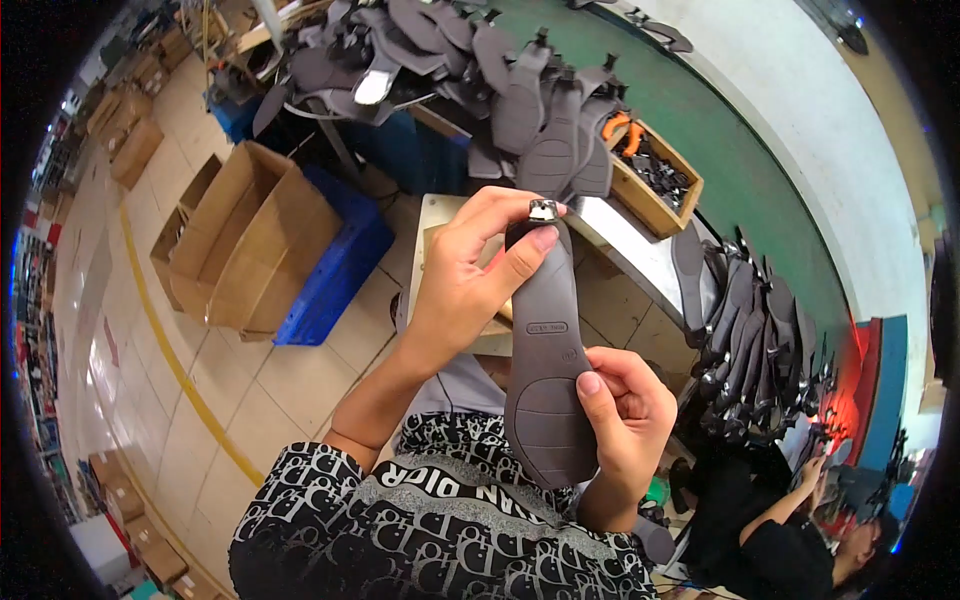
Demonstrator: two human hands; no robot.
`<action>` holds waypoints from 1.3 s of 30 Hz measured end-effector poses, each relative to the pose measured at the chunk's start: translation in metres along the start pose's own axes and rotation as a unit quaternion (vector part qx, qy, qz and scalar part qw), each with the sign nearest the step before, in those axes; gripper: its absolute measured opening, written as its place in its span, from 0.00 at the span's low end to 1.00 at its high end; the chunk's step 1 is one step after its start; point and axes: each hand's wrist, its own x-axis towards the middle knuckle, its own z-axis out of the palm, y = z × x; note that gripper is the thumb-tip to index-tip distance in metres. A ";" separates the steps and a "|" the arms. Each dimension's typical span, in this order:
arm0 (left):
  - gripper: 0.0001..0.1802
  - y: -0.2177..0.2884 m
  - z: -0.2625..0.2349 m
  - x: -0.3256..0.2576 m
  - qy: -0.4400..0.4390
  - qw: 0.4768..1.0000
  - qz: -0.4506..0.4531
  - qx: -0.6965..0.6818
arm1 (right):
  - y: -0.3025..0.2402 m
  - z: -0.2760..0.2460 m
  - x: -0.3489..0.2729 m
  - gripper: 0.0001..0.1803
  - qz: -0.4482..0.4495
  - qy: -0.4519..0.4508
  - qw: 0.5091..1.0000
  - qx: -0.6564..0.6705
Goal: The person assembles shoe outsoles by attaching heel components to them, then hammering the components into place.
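Note:
A dark grey-brown shoe sole (545, 380) is held upright in front of my chest, its ridged underside facing me. At its narrow heel end, my left hand (465, 270) is closed, with the thumb on the sole. A small shiny black-and-silver heel piece (542, 210) shows there beside the left fingertips. Lower down, my right hand (632, 415) pinches the right edge of the broad forefoot, thumb on the face and fingers curled behind.
Many similar soles (550, 130) lie heaped beyond my hands, and more (750, 320) stand along the right. A wooden box (645, 205) holds small black parts and an orange-handled tool (622, 130). Cardboard boxes (250, 240) sit by a blue crate (340, 270). Another person (790, 540) works at lower right.

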 end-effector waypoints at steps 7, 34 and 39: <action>0.13 0.001 -0.038 -0.021 0.051 0.993 0.041 0.099 | 0.014 0.026 0.001 0.12 0.004 -0.034 0.999 0.003; 0.26 -0.103 -0.002 0.008 -0.034 0.898 0.053 0.435 | 0.180 -0.108 -0.018 0.12 -0.036 0.180 0.981 -0.064; 0.11 -0.070 0.067 0.071 -0.020 0.897 0.227 0.379 | 0.155 -0.126 -0.045 0.17 -0.095 0.231 0.963 0.102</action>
